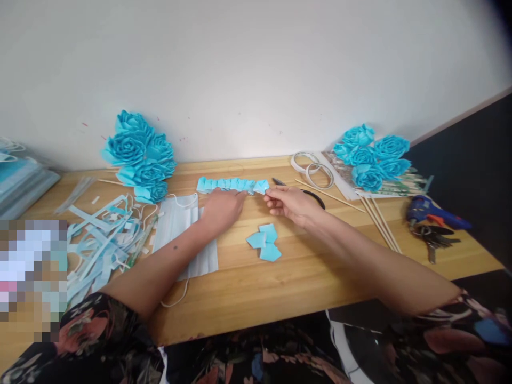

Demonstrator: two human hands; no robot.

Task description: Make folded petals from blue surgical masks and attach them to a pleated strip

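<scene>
A row of light-blue petals (224, 184), each with a folded or curled top, stretches across the wooden table in front of me. My left hand (223, 209) lies low over the near side of this row, its fingers reaching right and touching the petals or the table just below them. With thumb and fingertips, my right hand (288, 202) pinches a blue petal (261, 186) at the row's right end. Nearer to me, several flat blue petals (265, 242) overlap in a small pile. Under my left forearm is a pleated face mask (170, 226) with white ear loops.
Blue flowers stand in bunches at left (138, 154) and right (372, 154). Mask strips (100, 240) litter the left side. Beyond my right hand are scissors (316, 198), tape rolls (320, 175) and sticks (380, 224). A blue glue gun (428, 210) lies far right.
</scene>
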